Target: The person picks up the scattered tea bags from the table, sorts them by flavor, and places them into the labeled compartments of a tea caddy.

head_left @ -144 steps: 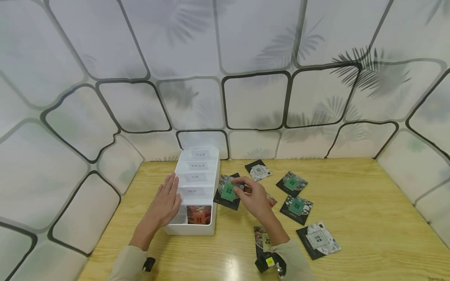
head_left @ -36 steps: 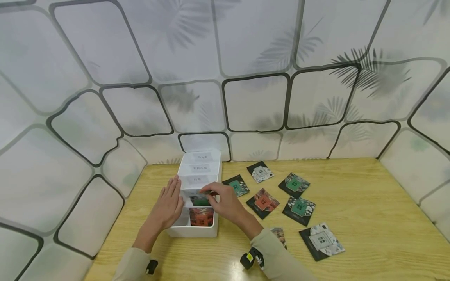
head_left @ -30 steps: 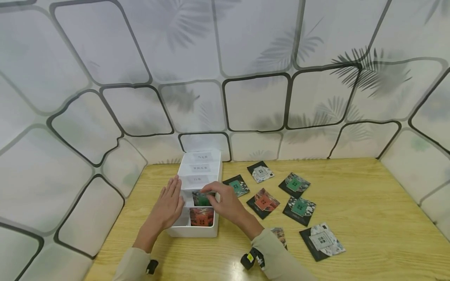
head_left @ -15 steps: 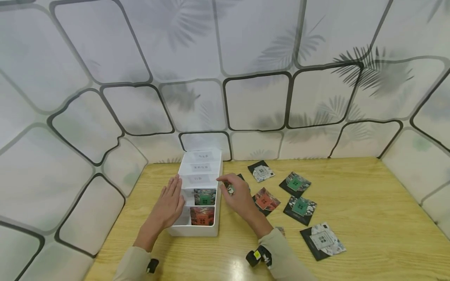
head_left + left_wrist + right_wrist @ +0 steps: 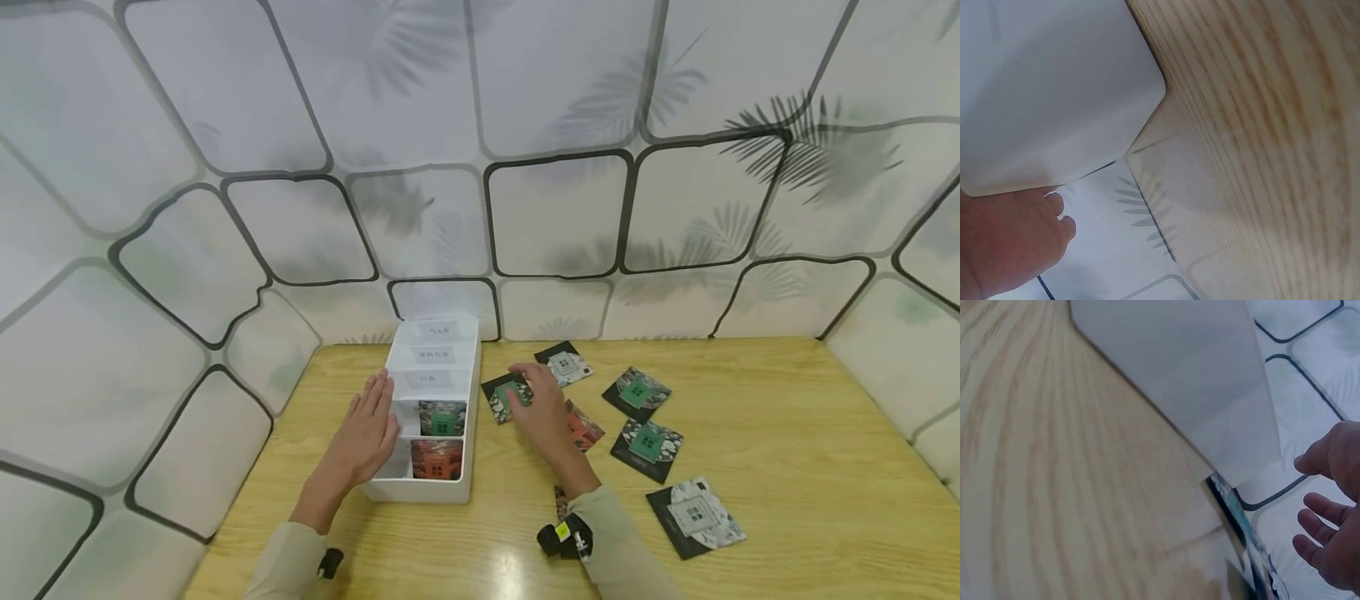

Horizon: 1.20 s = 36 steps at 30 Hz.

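My left hand [image 5: 360,433] lies with straight fingers along the left side of a long white divided box [image 5: 416,492]. In the box's nearest compartment stands a red tea sachet [image 5: 437,460]; a green tea sachet [image 5: 442,419] stands in the one behind. Right of the box, my right hand [image 5: 543,421] is over another green tea sachet [image 5: 495,398] on the table, its thumb and fingers spread apart. In the right wrist view the fingers [image 5: 1319,528] hold nothing. The left wrist view shows part of the left hand [image 5: 1016,240] against the box's wall [image 5: 1066,112].
Paper labels [image 5: 433,356] mark the rear compartments. More sachets lie right of the box: a white-labelled one [image 5: 564,363] behind, a red one [image 5: 583,427] partly under my right hand, green ones [image 5: 636,393], and a white-labelled one [image 5: 695,517] nearer. Another is mostly hidden by my right wrist.
My right hand has let go of a green sachet in the second compartment, then moved right to over the green sachet on the table. My left hand has stayed against the box.
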Tool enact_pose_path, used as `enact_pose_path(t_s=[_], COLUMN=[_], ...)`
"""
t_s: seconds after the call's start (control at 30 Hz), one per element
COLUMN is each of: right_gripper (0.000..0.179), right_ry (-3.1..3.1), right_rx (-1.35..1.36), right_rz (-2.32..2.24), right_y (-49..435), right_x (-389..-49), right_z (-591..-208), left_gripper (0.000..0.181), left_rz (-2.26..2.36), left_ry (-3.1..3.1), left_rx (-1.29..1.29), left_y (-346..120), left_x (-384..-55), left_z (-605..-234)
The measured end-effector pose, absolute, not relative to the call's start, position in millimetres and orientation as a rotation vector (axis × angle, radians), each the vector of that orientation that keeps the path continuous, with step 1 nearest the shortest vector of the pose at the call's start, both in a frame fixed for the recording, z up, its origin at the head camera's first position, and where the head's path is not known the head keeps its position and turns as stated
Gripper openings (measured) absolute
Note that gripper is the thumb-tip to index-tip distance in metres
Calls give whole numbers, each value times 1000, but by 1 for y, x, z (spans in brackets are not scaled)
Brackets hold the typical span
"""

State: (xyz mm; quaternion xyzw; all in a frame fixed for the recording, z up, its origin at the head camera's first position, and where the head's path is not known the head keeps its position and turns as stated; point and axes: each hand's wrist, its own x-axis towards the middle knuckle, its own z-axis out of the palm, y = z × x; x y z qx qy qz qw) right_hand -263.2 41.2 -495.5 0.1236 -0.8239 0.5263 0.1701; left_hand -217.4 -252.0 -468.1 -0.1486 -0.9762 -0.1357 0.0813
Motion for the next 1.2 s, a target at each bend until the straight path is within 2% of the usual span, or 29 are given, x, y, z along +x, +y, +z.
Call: enact_pose_path(t_s=[0.33,1.2], right_gripper=[40,35], right_ry=[-2480,-2717], right_rx=[242,80], right_rz=[1432,1149], right_y=[43,45], right_x=[-265,-271], right_z=[-506,-519], left_gripper=[59,58], left_rz=[-387,-364], left_ry=[-2934,-2928], left_rx=[-437,-443], left_y=[-254,-253], left_x=[-218,-219], left_z=[-469,-471])
